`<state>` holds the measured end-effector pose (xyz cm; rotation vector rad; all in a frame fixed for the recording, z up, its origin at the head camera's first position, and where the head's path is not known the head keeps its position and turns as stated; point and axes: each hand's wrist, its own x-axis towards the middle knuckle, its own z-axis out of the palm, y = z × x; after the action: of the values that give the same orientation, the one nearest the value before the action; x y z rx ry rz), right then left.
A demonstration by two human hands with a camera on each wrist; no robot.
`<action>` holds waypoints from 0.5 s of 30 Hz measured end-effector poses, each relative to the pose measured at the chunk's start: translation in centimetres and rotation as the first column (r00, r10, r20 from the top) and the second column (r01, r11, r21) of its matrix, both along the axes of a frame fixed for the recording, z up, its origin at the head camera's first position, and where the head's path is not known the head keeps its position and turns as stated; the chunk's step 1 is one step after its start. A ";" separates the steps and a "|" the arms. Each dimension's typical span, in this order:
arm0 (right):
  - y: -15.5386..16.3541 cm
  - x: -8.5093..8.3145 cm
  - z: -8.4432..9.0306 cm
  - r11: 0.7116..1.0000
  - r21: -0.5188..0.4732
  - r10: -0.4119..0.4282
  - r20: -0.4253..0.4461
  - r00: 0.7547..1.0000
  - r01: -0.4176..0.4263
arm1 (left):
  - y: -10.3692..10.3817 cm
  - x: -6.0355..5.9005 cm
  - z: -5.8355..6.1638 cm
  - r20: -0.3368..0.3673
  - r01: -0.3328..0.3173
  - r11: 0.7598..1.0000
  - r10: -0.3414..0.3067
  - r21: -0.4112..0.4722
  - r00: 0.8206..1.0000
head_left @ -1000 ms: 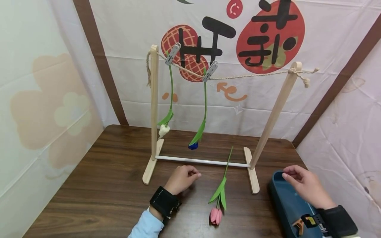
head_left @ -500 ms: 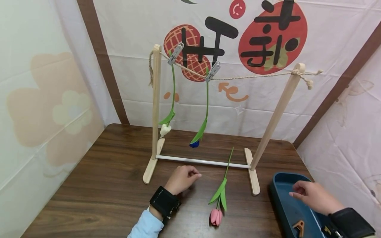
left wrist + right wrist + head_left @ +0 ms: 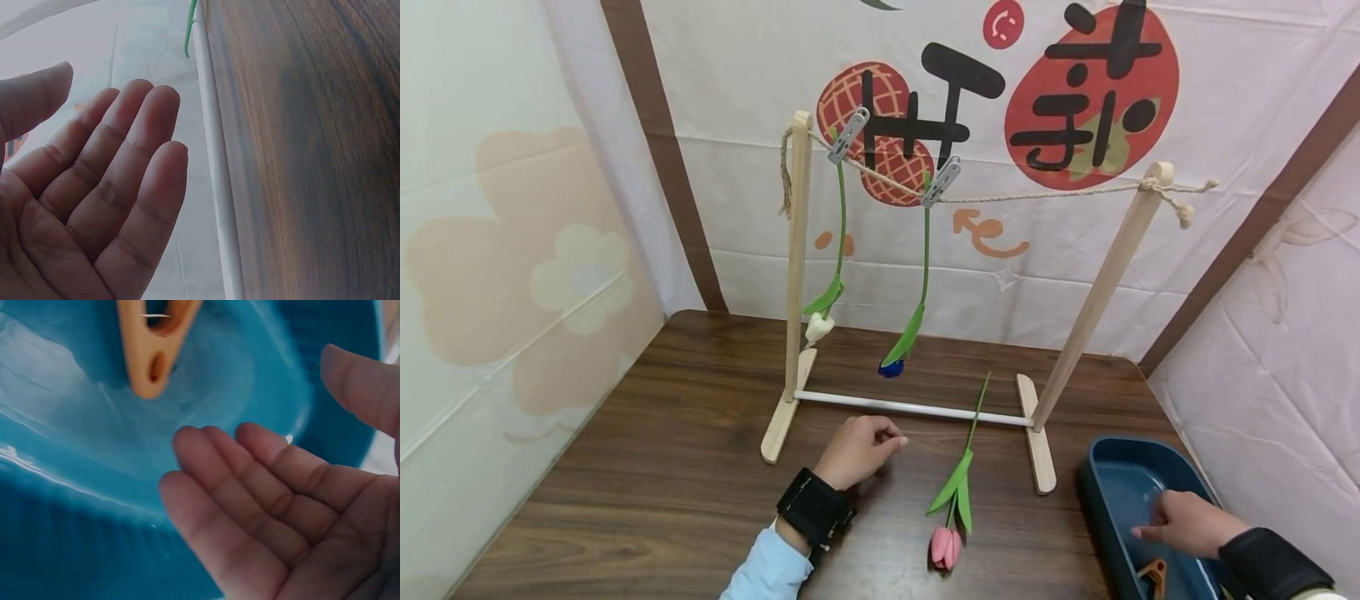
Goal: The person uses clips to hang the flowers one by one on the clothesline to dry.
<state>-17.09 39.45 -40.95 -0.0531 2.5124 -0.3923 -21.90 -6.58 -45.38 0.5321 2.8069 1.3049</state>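
Reaching into the tray (image 3: 1108, 467), the right hand (image 3: 1183, 525) hovered with fingers (image 3: 250, 506) loosely spread, holding nothing, just short of the orange peg (image 3: 153, 344) on the tray's floor. A hasty grab could skid it along the slick plastic. Left of the tray, beyond the pink tulip (image 3: 946, 546), the left hand (image 3: 857, 450) rested relaxed, holding nothing.

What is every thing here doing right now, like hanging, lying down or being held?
White flower: hanging, clipped to string.
Blue flower: hanging, clipped to string.
Pink flower: lying on table, unheld.
Orange clip: lying in blue tray, unheld.
Left hand: empty, resting on table.
Right hand: open, over tray.
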 end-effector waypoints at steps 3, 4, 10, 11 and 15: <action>0.6 0.1 -1.1 0.999 0.030 -0.036 0.073 0.997 0.034 | 0.0 0.0 0.0 0.000 -0.002 1.000 0.002 0.000 1.000; 0.8 0.1 -1.4 0.998 0.036 -0.048 0.095 0.994 0.045 | 0.0 0.0 0.0 -0.001 -0.002 1.000 0.002 -0.001 1.000; 1.4 0.4 -2.6 0.998 0.041 -0.060 0.157 0.986 0.054 | -0.1 0.0 -0.1 -0.007 0.004 1.000 -0.004 -0.002 1.000; 1.4 0.5 -2.7 0.997 0.045 -0.064 0.158 0.985 0.058 | -0.1 -0.1 -0.1 -0.009 0.004 1.000 -0.004 -0.001 1.000; 0.9 0.8 -2.7 0.993 0.057 -0.114 0.164 0.980 0.106 | -0.1 -0.1 -0.2 -0.011 0.003 1.000 -0.003 0.006 1.000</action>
<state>-16.32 40.35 -43.62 0.1331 2.3636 -0.3648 -22.02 -6.65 -45.56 0.5453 2.8109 1.3150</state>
